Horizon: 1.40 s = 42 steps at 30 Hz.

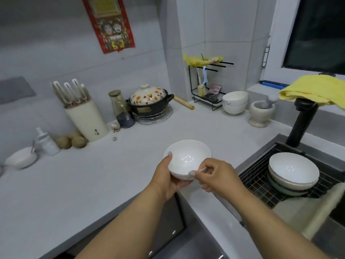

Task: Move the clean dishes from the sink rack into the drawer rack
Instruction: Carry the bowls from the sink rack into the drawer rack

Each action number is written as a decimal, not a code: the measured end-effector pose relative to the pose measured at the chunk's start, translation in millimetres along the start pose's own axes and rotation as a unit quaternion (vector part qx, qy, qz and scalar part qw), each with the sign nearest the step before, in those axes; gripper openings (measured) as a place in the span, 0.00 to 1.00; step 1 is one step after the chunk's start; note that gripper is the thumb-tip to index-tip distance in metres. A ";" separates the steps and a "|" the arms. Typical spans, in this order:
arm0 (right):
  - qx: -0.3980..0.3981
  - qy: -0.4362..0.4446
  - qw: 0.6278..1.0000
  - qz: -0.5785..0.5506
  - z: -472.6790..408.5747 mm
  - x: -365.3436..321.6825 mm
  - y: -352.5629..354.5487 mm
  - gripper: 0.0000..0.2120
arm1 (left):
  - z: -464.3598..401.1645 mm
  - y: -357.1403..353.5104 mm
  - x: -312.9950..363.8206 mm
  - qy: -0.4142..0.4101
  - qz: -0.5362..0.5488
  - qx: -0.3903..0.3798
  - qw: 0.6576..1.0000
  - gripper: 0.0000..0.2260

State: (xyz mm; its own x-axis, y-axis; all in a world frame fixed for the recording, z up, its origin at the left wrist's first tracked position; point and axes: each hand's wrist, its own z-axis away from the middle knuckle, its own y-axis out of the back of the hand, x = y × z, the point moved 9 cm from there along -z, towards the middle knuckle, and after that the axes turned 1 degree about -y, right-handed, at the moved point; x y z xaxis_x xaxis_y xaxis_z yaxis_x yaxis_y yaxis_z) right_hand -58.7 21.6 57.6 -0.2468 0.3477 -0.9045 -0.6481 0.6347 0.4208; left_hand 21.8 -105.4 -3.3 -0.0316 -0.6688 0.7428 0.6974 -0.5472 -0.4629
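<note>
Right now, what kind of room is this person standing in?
Most likely a home kitchen. There is a sink with a wire rack holding stacked bowls, a knife block on the counter, and a flowered cooking pot near the wall.

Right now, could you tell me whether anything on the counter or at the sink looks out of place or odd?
Only small things: a yellow cloth is draped over the black faucet, and a garlic bulb lies loose by the knife block. The bowls in the sink rack sit stacked, and nothing looks spilled or broken.
</note>
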 end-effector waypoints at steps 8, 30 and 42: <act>0.005 -0.028 0.995 -0.097 5.6 -23.2 -67.9 0.20 | 64.8 97.4 26.0 -0.066 0.057 0.108 0.990 0.15; -0.428 -0.247 0.814 -0.307 229.8 -114.2 -426.4 0.23 | 370.4 401.4 16.1 -0.156 0.061 0.355 0.920 0.22; -0.476 -0.237 0.808 -0.253 339.0 -142.1 -550.4 0.23 | 506.9 534.0 -13.2 -0.174 0.084 0.478 0.857 0.15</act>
State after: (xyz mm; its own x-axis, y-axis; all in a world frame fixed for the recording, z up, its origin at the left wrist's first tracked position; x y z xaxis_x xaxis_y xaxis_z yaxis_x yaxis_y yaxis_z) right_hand 577.3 -143.2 -22.2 0.3809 0.5787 -0.7212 -0.8962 0.0391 -0.4419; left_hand 757.5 -133.7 -15.0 0.2268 -0.4166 0.8804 0.9440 0.3164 -0.0935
